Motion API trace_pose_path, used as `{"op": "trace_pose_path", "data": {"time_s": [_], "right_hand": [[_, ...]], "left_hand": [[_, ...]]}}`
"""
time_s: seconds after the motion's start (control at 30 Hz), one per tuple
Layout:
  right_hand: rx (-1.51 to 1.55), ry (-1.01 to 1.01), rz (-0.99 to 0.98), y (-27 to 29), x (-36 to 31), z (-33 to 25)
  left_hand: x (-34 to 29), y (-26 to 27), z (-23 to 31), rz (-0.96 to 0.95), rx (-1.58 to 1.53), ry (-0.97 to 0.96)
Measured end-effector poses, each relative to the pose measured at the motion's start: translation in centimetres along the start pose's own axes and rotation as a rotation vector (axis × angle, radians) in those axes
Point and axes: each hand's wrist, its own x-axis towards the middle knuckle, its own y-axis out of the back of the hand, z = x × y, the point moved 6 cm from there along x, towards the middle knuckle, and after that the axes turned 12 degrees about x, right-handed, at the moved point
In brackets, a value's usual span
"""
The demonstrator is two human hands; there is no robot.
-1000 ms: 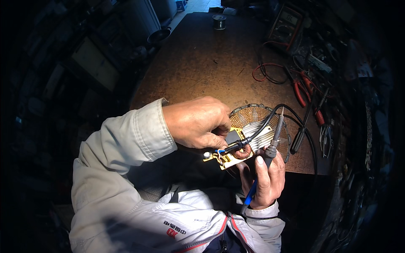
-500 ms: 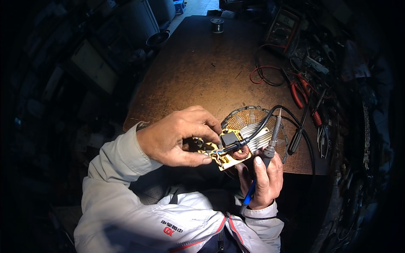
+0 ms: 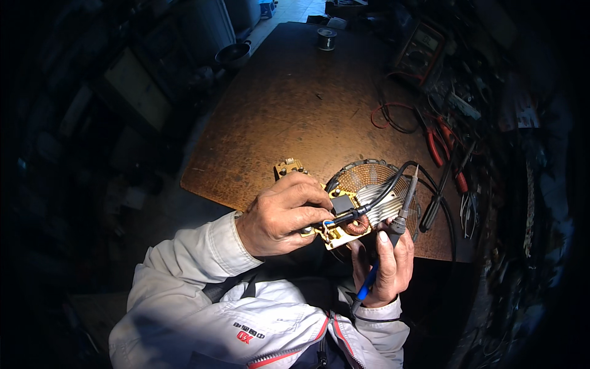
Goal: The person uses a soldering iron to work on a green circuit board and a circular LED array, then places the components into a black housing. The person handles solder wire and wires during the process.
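My right hand point(image 3: 391, 267) is closed around a soldering iron point(image 3: 407, 200), its pointed tip upward and its blue handle end below the palm. Against its fingers rests a yellow circuit board point(image 3: 344, 238) with a silver finned heat sink point(image 3: 386, 206) and a copper-wound coil point(image 3: 358, 226). My left hand point(image 3: 286, 215) is closed over the board's left end, fingertips beside a blue wire point(image 3: 329, 222) from the black cord point(image 3: 353, 214). Whether it also pinches that wire is hidden. A smaller board point(image 3: 289, 166) shows beyond the left knuckles. Behind lies a round coil disc point(image 3: 362, 173).
A wooden table point(image 3: 264, 111) extends ahead, with a solder spool point(image 3: 326, 39) at its far end. On the right lie red-handled pliers point(image 3: 437, 147), a black-handled tool point(image 3: 432, 212), red and black leads and a multimeter point(image 3: 421, 52).
My left hand has moved slightly right and closed further over the board's end. The smaller board now shows beyond it. The right hand still holds the iron; the view has shifted a little.
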Motion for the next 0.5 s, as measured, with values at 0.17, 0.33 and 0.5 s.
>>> {"op": "trace_pose_path", "data": {"time_s": [0.17, 0.33, 0.5], "right_hand": [[-0.018, -0.006, -0.013, -0.08, 0.02, -0.02], [-0.024, 0.004, -0.001, -0.19, -0.03, 0.02], [-0.025, 0.005, 0.016, -0.27, 0.16, -0.09]], "left_hand": [[-0.16, 0.14, -0.23, 0.038, -0.036, 0.003], [0.02, 0.13, -0.39, 0.033, -0.066, 0.012], [-0.17, -0.14, -0.56, 0.038, -0.076, 0.011]]}}
